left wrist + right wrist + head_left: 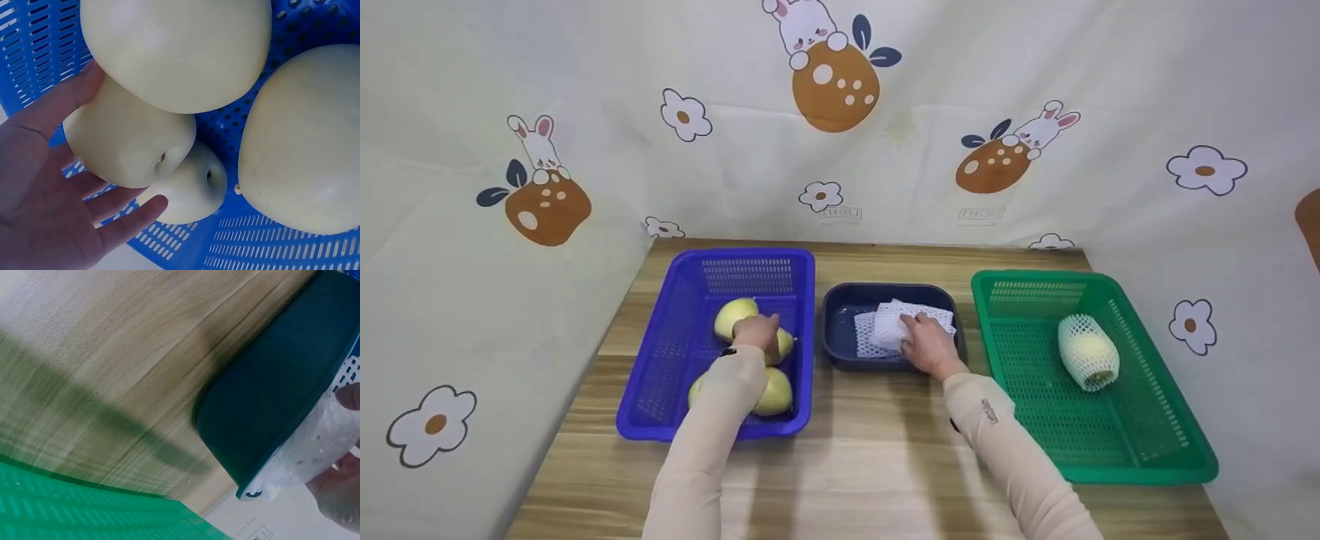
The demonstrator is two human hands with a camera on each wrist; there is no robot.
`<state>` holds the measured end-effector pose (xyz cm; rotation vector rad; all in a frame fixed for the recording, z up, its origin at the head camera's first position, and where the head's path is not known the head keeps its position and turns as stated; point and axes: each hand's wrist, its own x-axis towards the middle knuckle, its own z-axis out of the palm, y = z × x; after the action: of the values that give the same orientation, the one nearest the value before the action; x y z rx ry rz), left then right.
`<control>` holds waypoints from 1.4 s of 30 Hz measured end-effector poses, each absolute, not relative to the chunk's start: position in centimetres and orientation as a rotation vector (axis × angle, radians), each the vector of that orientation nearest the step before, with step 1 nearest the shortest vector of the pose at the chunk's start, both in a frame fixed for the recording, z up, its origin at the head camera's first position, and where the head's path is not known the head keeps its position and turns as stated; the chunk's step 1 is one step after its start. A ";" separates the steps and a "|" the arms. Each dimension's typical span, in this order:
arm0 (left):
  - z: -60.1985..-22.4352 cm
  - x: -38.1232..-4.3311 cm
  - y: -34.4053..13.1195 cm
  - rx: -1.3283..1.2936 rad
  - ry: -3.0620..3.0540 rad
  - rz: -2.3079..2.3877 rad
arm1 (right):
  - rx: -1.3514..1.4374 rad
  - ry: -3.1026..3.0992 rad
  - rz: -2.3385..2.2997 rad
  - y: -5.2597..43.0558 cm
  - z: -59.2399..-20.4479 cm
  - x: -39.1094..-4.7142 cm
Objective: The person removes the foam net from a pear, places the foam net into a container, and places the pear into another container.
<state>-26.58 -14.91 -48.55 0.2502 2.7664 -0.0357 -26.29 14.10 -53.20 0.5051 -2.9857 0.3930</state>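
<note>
My left hand [756, 335] reaches into the blue basket [808, 300]. In the left wrist view its thumb [84, 84] lies against one side of a pale yellow-green pear [129, 140], and the fingers reach round the other side, partly hidden behind it. Several more pears [735, 316] lie around that one. Over the dark shallow tray [840, 361], my right hand [928, 345] pinches a white foam net sleeve [891, 326] between thumb and fingers. Other foam net [867, 346] lies beneath it in the tray. The right wrist view cuts off part of this hand.
On the right stands a green basket [1012, 360] holding one pear in a foam net [1087, 352]. The three containers sit side by side on a wooden table [855, 450]. Behind and at both sides hangs a pale printed curtain [735, 172].
</note>
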 end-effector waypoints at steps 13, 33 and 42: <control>-49.3 -26.1 -14.8 0.210 2.752 -0.034 | 0.735 -3.035 0.370 14.6 -53.3 -26.1; -48.2 -27.5 -14.7 0.199 2.728 0.046 | 0.673 -3.009 0.389 16.3 -50.4 -26.5; -45.7 -27.4 -13.8 0.223 2.967 0.228 | 0.642 -2.953 0.462 17.5 -48.4 -26.1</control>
<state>-27.36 -13.83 -45.72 0.2230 2.9670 0.2284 -26.14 17.46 -48.36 0.6418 -2.9530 0.4617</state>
